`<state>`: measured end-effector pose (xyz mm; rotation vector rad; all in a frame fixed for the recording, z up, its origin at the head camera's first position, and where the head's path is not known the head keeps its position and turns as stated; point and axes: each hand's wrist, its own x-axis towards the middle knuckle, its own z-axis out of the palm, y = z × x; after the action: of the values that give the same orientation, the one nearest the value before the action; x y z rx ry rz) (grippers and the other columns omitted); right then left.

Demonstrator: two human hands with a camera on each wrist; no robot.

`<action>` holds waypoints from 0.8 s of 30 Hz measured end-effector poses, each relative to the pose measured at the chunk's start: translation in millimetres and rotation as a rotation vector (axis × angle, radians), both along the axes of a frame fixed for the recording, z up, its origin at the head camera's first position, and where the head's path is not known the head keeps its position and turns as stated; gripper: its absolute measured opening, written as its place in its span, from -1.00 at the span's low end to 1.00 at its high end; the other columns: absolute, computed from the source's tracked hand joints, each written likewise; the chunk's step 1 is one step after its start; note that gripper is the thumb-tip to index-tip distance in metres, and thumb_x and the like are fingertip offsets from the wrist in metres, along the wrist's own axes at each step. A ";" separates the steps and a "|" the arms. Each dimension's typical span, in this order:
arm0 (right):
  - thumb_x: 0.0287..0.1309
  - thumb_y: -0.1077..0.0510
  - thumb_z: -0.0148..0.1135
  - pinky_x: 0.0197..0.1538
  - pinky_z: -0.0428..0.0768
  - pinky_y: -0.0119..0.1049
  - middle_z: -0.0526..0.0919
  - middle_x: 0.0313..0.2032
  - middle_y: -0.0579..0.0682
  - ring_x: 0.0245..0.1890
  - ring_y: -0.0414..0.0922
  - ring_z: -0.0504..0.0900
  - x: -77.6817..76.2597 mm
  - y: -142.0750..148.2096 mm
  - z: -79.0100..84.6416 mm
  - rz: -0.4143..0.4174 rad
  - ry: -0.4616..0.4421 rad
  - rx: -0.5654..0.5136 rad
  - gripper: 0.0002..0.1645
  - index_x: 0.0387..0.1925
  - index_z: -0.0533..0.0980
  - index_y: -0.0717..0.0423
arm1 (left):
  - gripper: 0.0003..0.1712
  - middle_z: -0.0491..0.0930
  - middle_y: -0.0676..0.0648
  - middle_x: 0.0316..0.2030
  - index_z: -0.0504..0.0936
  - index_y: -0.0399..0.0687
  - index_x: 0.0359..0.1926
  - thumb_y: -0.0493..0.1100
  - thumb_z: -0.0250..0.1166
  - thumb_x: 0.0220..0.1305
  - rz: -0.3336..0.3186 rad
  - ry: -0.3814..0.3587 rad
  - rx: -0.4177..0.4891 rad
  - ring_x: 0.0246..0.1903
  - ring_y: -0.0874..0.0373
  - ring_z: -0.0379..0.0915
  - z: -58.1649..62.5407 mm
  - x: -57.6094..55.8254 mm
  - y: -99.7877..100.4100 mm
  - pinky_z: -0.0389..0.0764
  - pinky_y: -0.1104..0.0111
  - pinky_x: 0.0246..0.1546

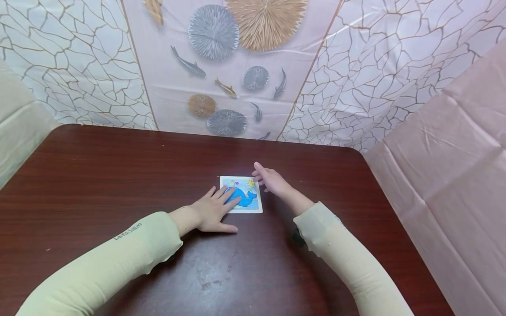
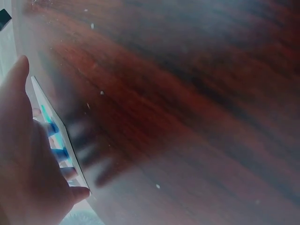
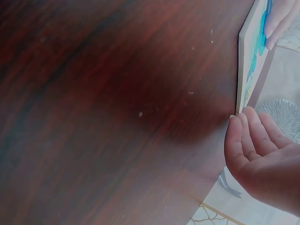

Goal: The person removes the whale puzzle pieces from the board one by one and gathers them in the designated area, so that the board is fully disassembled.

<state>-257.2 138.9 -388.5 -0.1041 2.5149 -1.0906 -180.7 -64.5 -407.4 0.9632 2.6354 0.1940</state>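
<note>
Two pale-green sleeves (image 1: 118, 254) reach over the dark wooden table (image 1: 99, 175). One square puzzle board (image 1: 241, 194) with a blue whale lies flat near the table's centre. Left hand (image 1: 213, 210) rests on the board, fingers straight, gripping nothing. Right hand (image 1: 270, 180) sits beside the board's far right corner, fingers relaxed, fingertips at its edge.

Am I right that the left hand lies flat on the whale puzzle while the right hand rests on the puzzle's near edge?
Not quite. The left hand does lie flat on the whale puzzle, but the right hand is at the puzzle's far right corner, not its near edge. The head view shows it.
</note>
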 end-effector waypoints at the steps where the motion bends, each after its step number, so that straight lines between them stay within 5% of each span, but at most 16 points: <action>1: 0.35 -0.33 -0.39 0.02 0.58 -0.09 0.56 0.06 0.19 0.03 0.07 0.52 -0.7 0.0 -0.3 0.005 0.002 0.004 -0.19 0.14 0.42 0.22 | -0.02 -0.17 -0.18 0.47 0.00 0.01 0.46 0.43 0.00 0.19 0.000 -0.001 -0.002 0.45 -0.18 -0.30 0.2 0.1 0.0 -0.16 -0.09 0.40; 10: 0.33 -0.34 -0.32 -0.11 0.60 -0.21 0.60 -0.07 0.17 -0.14 0.00 0.50 -3.0 0.3 -1.4 -0.041 0.010 0.049 -0.18 0.02 0.53 0.26 | -0.02 -0.17 -0.19 0.47 0.00 0.00 0.46 0.42 0.01 0.19 0.001 -0.001 -0.006 0.45 -0.18 -0.29 1.7 0.7 0.0 -0.14 -0.08 0.40; 24: 0.34 -0.32 -0.29 -0.10 0.62 -0.21 0.60 -0.01 0.18 -0.08 0.03 0.55 0.1 0.5 -2.5 -0.058 0.036 0.119 -0.22 0.01 0.57 0.21 | -0.02 -0.16 -0.18 0.47 0.00 0.03 0.46 0.43 0.00 0.19 0.000 0.001 -0.005 0.45 -0.16 -0.28 0.0 -0.4 -1.0 -0.11 -0.08 0.40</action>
<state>-257.0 139.4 -391.0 -0.0183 2.6231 -0.9663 -181.1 -65.5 -407.4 0.9621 2.6354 0.1872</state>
